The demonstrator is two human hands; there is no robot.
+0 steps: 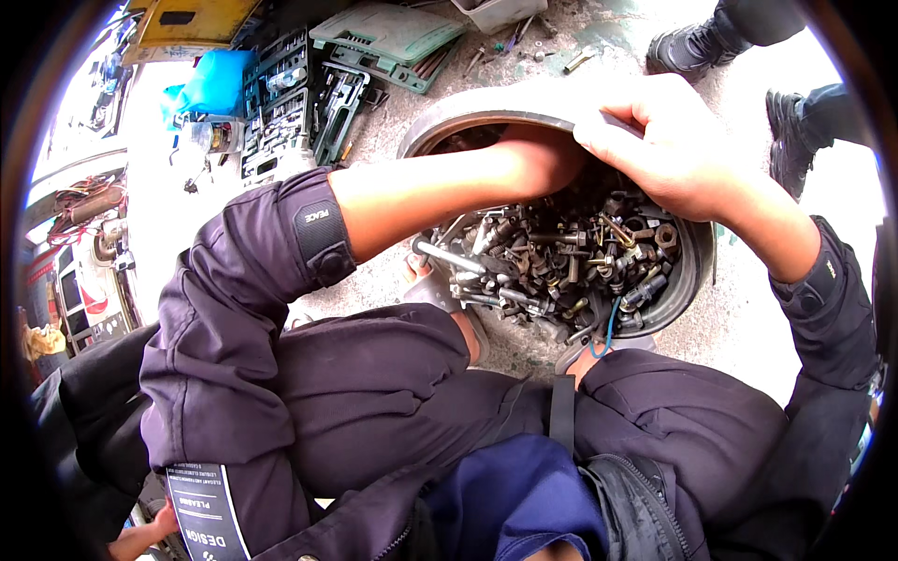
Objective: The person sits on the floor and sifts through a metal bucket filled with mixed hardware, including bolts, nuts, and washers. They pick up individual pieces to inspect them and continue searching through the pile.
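A round dark tub (691, 287) stands tilted on the floor between my feet, its mouth towards me. Inside lies a heap of bolts, nuts and other metal fittings (561, 259). My right hand (656, 140) grips the tub's upper rim, thumb over the edge. My left hand (554, 158) reaches into the tub under that rim; its fingers are hidden in shadow, so I cannot see whether they hold anything. A long silvery bolt or rod (449, 256) sticks out at the left of the heap. A thin blue cord (612, 326) hangs over the lower lip.
Socket sets in open cases (277, 119) and a green plastic tool case (389, 35) lie at upper left, near a blue bag (217, 80). A white container (501, 10) stands at the top. Another person's black shoes (687, 52) are at upper right; someone's hand (166, 519) shows lower left.
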